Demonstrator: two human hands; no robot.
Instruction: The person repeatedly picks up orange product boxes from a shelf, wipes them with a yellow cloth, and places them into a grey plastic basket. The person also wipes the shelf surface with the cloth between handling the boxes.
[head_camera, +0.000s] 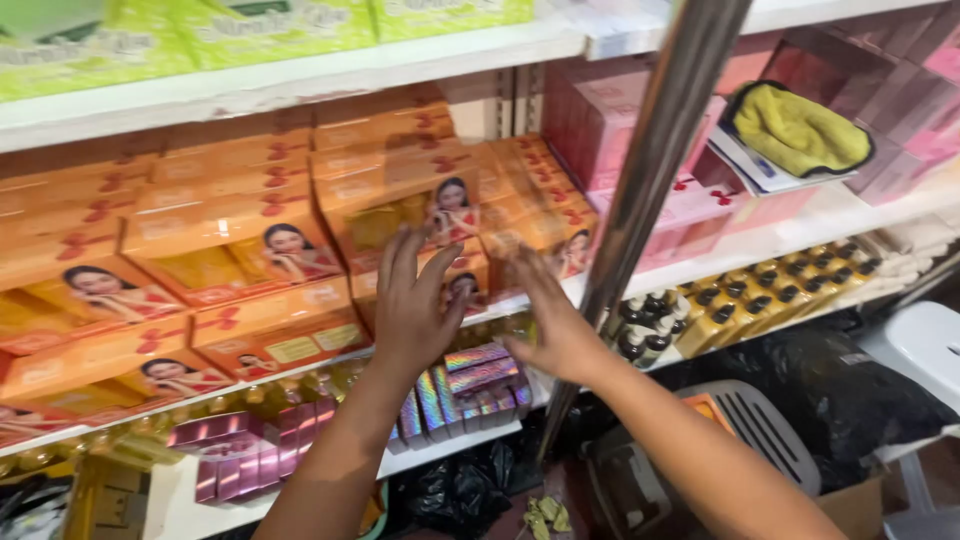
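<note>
White shelving (300, 95) packed with boxed goods fills my view, with a slanted metal pole (660, 150) cutting across the front of it. On the top shelf sit green boxes (200, 35); to the right are pink boxes (610, 130) and a yellow cloth (795, 130), and below them rows of small amber bottles with black caps (740, 300).

Both hands are up at the stacks of orange cartons (240, 240). My left hand (412, 305) is spread flat, fingers open, against the front of one stack. My right hand (550, 325) is open too, palm pressing the side of the neighbouring stack; motion blur keeps me from telling whether any finger hooks an edge. Neither hand is closed around anything.

I judge these cartons light and fairly stiff, but their glossy wrap looks slippery, and thin card would dent under a hard pinch. Flat palms on opposite faces seem the safest hold. Just beneath the hands lie small iridescent boxes (475, 370).
</note>
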